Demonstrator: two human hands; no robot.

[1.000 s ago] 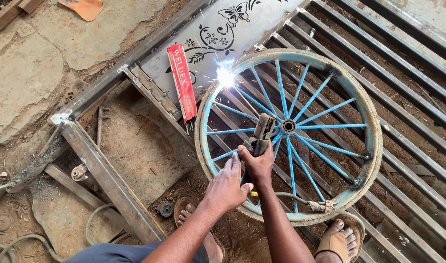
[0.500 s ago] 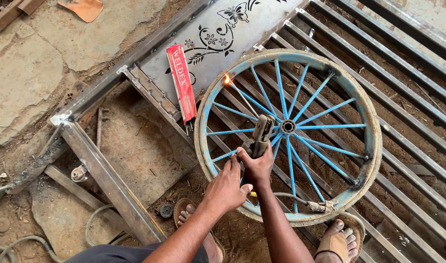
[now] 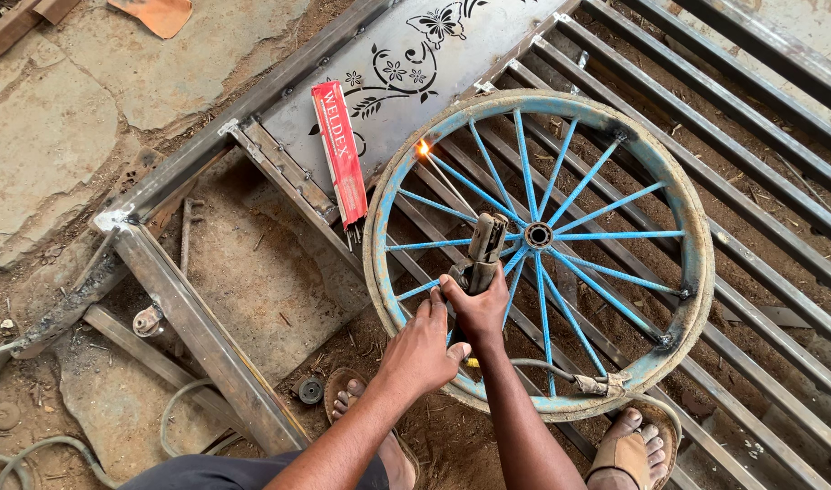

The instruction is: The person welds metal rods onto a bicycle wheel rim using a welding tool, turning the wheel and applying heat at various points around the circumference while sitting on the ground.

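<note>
The right hand [image 3: 477, 307] clenches the handle of a welding electrode holder [image 3: 482, 251], its grip closed firmly around the lower part so that the handle itself is mostly hidden under the fingers. The left hand [image 3: 422, 347] presses in just beside it, fingers curled against the right hand and the holder's base; whether it grasps the tool or only steadies the other hand cannot be told. From the holder's head a thin welding rod [image 3: 449, 185] runs up and left to a small orange glow [image 3: 424, 148] at the inner rim of a blue spoked wheel [image 3: 697, 272], which lies flat on a barred metal gate [image 3: 778, 172]. A cable [image 3: 533, 364] leaves the hands and passes under the wheel's near rim, partly out of sight. A red packet of rods [image 3: 339, 150] rests on the gate's decorated steel panel [image 3: 434, 54]. Sandalled feet [image 3: 629, 445] are cut off by the lower edge.
</note>
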